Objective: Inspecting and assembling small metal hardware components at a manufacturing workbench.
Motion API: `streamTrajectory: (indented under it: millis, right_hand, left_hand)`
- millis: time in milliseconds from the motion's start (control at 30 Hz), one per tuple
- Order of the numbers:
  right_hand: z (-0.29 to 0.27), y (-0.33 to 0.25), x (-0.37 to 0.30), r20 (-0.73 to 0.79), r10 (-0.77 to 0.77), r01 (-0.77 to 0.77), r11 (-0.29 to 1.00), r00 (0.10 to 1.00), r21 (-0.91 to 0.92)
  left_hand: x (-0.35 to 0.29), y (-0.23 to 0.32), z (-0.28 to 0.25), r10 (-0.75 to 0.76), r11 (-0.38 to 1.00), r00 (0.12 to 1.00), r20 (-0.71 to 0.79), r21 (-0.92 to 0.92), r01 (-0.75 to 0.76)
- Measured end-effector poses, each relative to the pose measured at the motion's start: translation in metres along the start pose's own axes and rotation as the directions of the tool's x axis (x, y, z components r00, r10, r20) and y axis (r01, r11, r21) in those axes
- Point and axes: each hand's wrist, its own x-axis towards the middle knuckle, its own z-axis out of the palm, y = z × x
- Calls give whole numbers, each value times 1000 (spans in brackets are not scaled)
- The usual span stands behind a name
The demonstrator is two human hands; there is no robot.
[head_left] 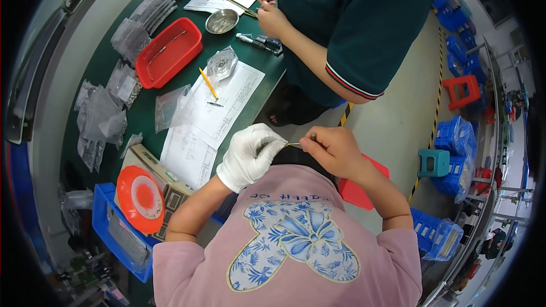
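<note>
My left hand point(250, 156), in a white glove, is closed in a pinch at my waist. What its fingertips hold is too small to make out. My bare right hand point(335, 150) is closed beside it, gripping a slim metal rod point(293, 144) whose thin end reaches the gloved fingertips. A short grey-brown cylinder end point(313, 136) sticks up between the right thumb and forefinger; I cannot tell whether it belongs to the same rod. Drawing sheets point(196, 148) lie on the green table to the left, with a yellow pencil point(209, 83) and a small metal pin point(215, 104) on them.
A co-worker point(352, 23) in a dark green shirt stands ahead. The table holds a red tray point(169, 51), metal bowl point(222, 21), caliper point(227, 0) and bagged parts point(102, 116). An orange-red plate point(140, 199) rests on a carton point(170, 185) beside a blue crate point(105, 222).
</note>
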Motion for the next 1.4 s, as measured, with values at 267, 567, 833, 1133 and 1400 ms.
streamTrajectory:
  millis: [267, 567, 833, 1133, 1400]
  right_hand:
    - [-3, 3, 5, -63, -426, 374, 849, 903, -373]
    - [11, 9, -9, 125, 92, -124, 952, 988, 278]
    - [6, 3, -12, 403, 377, -551, 597, 834, 583]
    - [-2, 13, -12, 680, 293, -726, 86, 673, 682]
    - [3, 0, -5, -184, -280, 244, 950, 942, -195]
  left_hand:
    - [-4, -3, 6, -456, 534, 841, 291, -667, 520]
    - [-7, 0, 5, 60, 998, 998, -7, -36, -60]
    - [-7, -2, 4, -30, 993, 999, 23, -110, 32]
    - [-4, -6, 7, 245, 967, 969, -38, 81, -242]
    - [-8, -16, 4, -41, 980, 999, -8, -195, 38]
